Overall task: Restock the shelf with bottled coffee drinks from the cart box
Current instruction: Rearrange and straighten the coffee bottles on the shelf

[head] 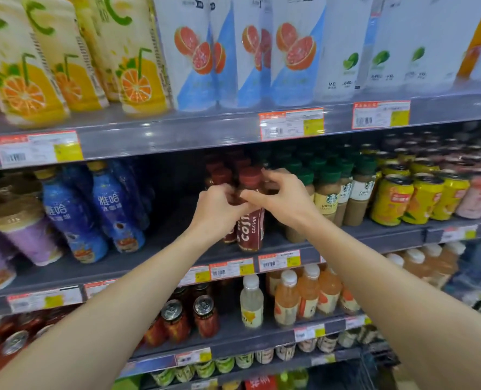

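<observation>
Both forearms bare, no sleeves; left hand (219,212) and right hand (284,201) ungloved, no rings.

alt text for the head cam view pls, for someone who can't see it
Both hands, left hand and right hand, grip a red-capped Costa coffee bottle at the front of a middle store shelf. Blue bottles stand to its left, green-capped Starbucks bottles to its right, and tall juice cartons fill the shelf above.

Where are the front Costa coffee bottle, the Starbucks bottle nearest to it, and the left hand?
Costa coffee bottle (250,233): head view, on its dark red label.
Starbucks bottle (328,199): head view, on its label.
Left hand (219,212): head view, on the back of the hand.
</observation>
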### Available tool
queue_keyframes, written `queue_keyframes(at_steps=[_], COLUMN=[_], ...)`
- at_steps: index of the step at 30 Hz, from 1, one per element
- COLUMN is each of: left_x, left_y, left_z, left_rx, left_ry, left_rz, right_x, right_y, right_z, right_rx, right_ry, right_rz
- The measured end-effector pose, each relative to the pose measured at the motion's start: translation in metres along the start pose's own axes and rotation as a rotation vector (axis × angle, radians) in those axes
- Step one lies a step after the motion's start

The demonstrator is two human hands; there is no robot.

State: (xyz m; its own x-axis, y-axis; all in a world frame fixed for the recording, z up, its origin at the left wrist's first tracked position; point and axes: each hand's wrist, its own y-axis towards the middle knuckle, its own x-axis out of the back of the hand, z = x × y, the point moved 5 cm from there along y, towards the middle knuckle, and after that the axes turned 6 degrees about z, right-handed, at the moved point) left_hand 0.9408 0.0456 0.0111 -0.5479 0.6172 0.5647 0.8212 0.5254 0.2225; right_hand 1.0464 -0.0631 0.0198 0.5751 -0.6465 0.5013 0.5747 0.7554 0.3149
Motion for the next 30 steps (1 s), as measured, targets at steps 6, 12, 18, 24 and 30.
queue_keyframes(at_steps=[6,12,18,24,30], left_x=[-0.012,-0.021,-0.029,-0.029,-0.028], left_y=[0.002,0.008,0.005,0.004,0.004], left_z=[-0.003,0.001,0.003,-0.008,-0.015], left_rx=[0.052,0.105,0.119,0.096,0.091], left_ry=[0.056,0.079,0.223,0.330,0.425], left_rz=[-0.125,-0.187,-0.231,-0.223,-0.168], right_x=[0.002,0.001,-0.007,-0.010,-0.015], right_y=[0.010,0.016,0.010,0.010,0.004], right_z=[-0.005,-0.015,-0.024,-0.025,-0.027], right_rx=[-0.045,-0.076,-0.059,-0.081,-0.078], right_ry=[0.005,0.071,0.060,0.074,0.049], right_rz=[-0.041,-0.088,-0.123,-0.153,-0.177])
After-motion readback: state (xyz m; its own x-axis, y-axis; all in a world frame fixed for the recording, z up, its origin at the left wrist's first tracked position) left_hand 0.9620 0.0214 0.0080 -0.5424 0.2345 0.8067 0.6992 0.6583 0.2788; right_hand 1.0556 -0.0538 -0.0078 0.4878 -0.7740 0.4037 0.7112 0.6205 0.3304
